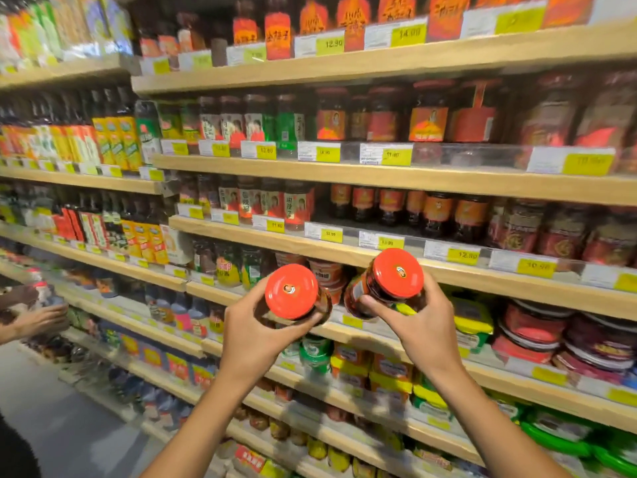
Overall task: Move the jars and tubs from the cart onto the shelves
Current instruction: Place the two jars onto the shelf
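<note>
Mid-carry: left hand (255,334) grips one red-lidded jar (292,293), right hand (425,327) grips another jar (393,282) — both wrapped in curled fingers, raised before the shelf (344,250), not yet set down. Cart out of view — remaining stock unknown.

Open aisle air around left hand (256,334) and right hand (422,326); just above them a wooden shelf edge (344,253) juts out; behind it, dark gap (322,205) beside packed jars (437,213); tubs (325,274) crowd directly ahead.
</note>
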Action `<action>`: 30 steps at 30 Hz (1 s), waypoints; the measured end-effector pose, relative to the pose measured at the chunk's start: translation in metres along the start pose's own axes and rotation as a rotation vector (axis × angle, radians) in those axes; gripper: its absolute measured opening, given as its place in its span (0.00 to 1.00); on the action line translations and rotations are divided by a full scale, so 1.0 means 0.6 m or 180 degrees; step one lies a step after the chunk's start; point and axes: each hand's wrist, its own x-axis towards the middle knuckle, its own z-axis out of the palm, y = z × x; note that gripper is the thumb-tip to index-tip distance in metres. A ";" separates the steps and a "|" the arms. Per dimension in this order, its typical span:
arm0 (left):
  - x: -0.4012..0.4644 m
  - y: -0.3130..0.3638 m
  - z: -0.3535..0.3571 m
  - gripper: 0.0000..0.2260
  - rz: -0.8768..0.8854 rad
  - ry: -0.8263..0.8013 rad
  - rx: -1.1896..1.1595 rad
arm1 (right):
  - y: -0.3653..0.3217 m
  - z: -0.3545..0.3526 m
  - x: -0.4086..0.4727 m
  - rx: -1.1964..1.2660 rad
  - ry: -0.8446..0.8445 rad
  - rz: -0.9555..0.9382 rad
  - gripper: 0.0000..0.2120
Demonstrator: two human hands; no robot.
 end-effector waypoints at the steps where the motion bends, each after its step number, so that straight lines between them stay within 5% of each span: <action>1: 0.019 -0.004 0.003 0.29 0.0029 0.0006 -0.0032 | 0.004 0.005 0.020 0.0026 0.0038 -0.0023 0.34; 18: 0.228 -0.120 0.041 0.29 0.0374 -0.0140 -0.0681 | 0.049 0.130 0.204 -0.0164 0.1306 -0.0353 0.36; 30: 0.285 -0.179 0.012 0.27 0.0528 -0.0411 -0.1051 | 0.091 0.186 0.265 -0.1117 0.1526 -0.0008 0.33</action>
